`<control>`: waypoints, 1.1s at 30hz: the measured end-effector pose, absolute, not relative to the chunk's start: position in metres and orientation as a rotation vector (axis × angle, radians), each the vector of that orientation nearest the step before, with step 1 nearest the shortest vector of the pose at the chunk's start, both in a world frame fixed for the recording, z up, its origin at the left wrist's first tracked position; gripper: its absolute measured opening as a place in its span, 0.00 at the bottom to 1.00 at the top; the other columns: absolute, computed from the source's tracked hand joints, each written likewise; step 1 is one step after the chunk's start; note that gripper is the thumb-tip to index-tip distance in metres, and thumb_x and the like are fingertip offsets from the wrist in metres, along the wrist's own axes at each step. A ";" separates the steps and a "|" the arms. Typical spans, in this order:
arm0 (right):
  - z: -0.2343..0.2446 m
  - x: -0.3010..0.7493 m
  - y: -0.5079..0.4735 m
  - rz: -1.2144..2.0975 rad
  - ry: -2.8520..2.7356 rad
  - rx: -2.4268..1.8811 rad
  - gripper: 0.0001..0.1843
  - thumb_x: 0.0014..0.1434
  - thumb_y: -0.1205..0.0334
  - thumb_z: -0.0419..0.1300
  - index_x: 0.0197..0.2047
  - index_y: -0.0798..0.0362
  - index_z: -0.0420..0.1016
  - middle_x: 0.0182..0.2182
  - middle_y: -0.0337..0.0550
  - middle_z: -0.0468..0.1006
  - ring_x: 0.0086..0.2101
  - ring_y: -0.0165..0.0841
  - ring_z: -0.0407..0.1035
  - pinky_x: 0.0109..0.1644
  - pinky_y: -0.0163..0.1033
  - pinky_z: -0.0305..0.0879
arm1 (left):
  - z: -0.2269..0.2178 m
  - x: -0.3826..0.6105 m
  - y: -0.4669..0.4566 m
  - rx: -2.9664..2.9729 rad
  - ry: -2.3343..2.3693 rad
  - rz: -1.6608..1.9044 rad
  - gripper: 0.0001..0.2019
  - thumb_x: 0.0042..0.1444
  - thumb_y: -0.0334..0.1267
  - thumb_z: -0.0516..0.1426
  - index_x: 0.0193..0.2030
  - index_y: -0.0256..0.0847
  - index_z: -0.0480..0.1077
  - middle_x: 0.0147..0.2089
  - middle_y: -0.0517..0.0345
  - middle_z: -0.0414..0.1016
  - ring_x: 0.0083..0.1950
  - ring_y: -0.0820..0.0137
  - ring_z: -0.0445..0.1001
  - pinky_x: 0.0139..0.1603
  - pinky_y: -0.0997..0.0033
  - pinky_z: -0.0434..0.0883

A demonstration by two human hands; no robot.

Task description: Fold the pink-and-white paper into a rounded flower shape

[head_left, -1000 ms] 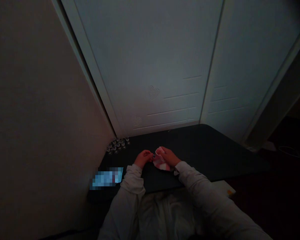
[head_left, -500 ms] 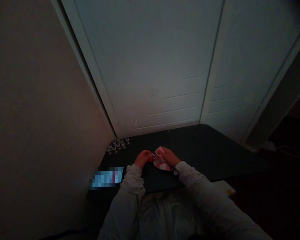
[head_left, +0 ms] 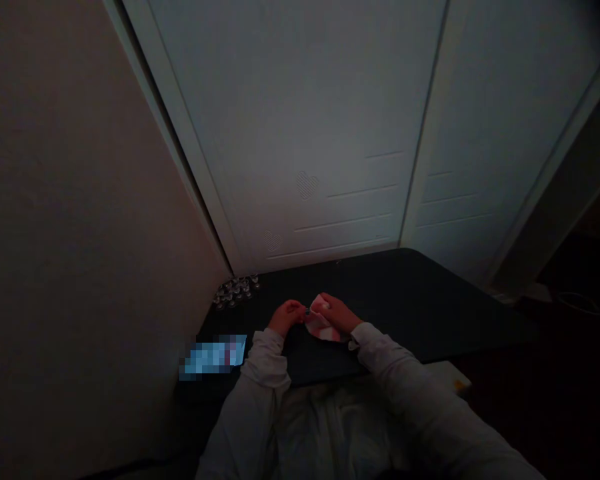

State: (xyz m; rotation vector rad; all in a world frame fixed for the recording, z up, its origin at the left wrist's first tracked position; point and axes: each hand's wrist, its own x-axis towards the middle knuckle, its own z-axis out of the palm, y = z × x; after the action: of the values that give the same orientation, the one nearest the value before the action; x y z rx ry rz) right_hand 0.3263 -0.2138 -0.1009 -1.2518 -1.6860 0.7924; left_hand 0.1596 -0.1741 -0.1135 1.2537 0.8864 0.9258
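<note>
Over the dark table (head_left: 395, 300), my right hand (head_left: 341, 315) is closed around a pink and white cloth (head_left: 323, 329), whose lower end hangs below the fingers. My left hand (head_left: 287, 317) is closed in a pinch just left of the cloth. Between the two hands shows a small shiny piece (head_left: 307, 311), at the left fingertips and close to the cloth; it is too dark and small to name its kind. Several small clear, shiny pieces (head_left: 235, 290) stand grouped at the table's far left corner.
A lit screen (head_left: 215, 355), blurred by blocks, lies at the table's left edge. White panelled doors (head_left: 300, 120) rise behind the table, and a wall (head_left: 80, 233) borders it on the left. A pale box-like object (head_left: 447, 375) sits beyond the front edge, by my right sleeve.
The cloth has shifted slightly in my right hand, its folds and upper edge lying differently. My left hand stays nearly in place.
</note>
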 end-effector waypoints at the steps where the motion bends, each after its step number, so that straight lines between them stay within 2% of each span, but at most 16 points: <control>1: -0.101 0.326 -0.214 0.786 -1.690 -1.268 0.09 0.47 0.58 0.52 0.27 0.55 0.63 0.24 0.36 0.66 0.26 0.26 0.59 0.29 0.31 0.54 | -0.113 0.160 -0.174 1.251 0.890 0.930 0.18 0.34 0.42 0.62 0.30 0.35 0.62 0.24 0.61 0.68 0.23 0.78 0.66 0.26 0.75 0.63; 5: -0.103 0.326 -0.213 0.787 -1.708 -1.265 0.11 0.47 0.55 0.53 0.29 0.55 0.64 0.26 0.37 0.68 0.27 0.27 0.60 0.30 0.32 0.54 | -0.114 0.160 -0.174 1.260 0.892 0.933 0.18 0.34 0.42 0.61 0.30 0.34 0.62 0.24 0.61 0.68 0.23 0.78 0.66 0.26 0.75 0.63; 10: -0.109 0.327 -0.210 0.804 -1.702 -1.190 0.12 0.51 0.56 0.49 0.32 0.55 0.66 0.30 0.40 0.69 0.30 0.28 0.61 0.34 0.33 0.56 | -0.114 0.160 -0.173 1.279 0.902 0.925 0.17 0.35 0.43 0.61 0.29 0.35 0.62 0.23 0.60 0.68 0.23 0.77 0.66 0.26 0.74 0.63; 16: -0.109 0.326 -0.209 0.855 -1.649 -1.121 0.15 0.54 0.53 0.45 0.30 0.55 0.64 0.27 0.38 0.67 0.30 0.28 0.60 0.35 0.33 0.56 | -0.115 0.160 -0.173 1.291 0.901 0.924 0.18 0.35 0.44 0.61 0.30 0.34 0.62 0.23 0.59 0.69 0.22 0.77 0.66 0.26 0.74 0.63; 24: -0.109 0.326 -0.209 0.858 -1.613 -1.158 0.14 0.53 0.55 0.45 0.27 0.55 0.63 0.25 0.37 0.66 0.28 0.27 0.59 0.33 0.32 0.55 | -0.114 0.160 -0.174 1.292 0.904 0.922 0.18 0.35 0.43 0.61 0.30 0.34 0.61 0.23 0.60 0.69 0.23 0.76 0.67 0.26 0.74 0.63; 29: -0.106 0.327 -0.211 0.821 -1.688 -1.164 0.09 0.50 0.59 0.48 0.28 0.55 0.65 0.26 0.37 0.67 0.29 0.27 0.60 0.33 0.32 0.55 | -0.113 0.161 -0.175 1.259 0.896 0.929 0.18 0.35 0.43 0.61 0.30 0.35 0.61 0.23 0.60 0.68 0.23 0.77 0.66 0.26 0.75 0.63; 33: -0.104 0.327 -0.212 0.795 -1.698 -1.239 0.10 0.49 0.58 0.51 0.29 0.55 0.65 0.27 0.38 0.68 0.27 0.27 0.60 0.33 0.32 0.55 | -0.112 0.161 -0.175 1.252 0.909 0.933 0.19 0.34 0.43 0.61 0.30 0.35 0.62 0.23 0.60 0.68 0.22 0.78 0.66 0.26 0.75 0.63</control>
State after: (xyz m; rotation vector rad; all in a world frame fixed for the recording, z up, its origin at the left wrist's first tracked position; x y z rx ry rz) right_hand 0.3269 -0.2115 -0.1045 -1.2389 -1.6980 0.7948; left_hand 0.1608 -0.1753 -0.1120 1.2517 0.9086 0.9331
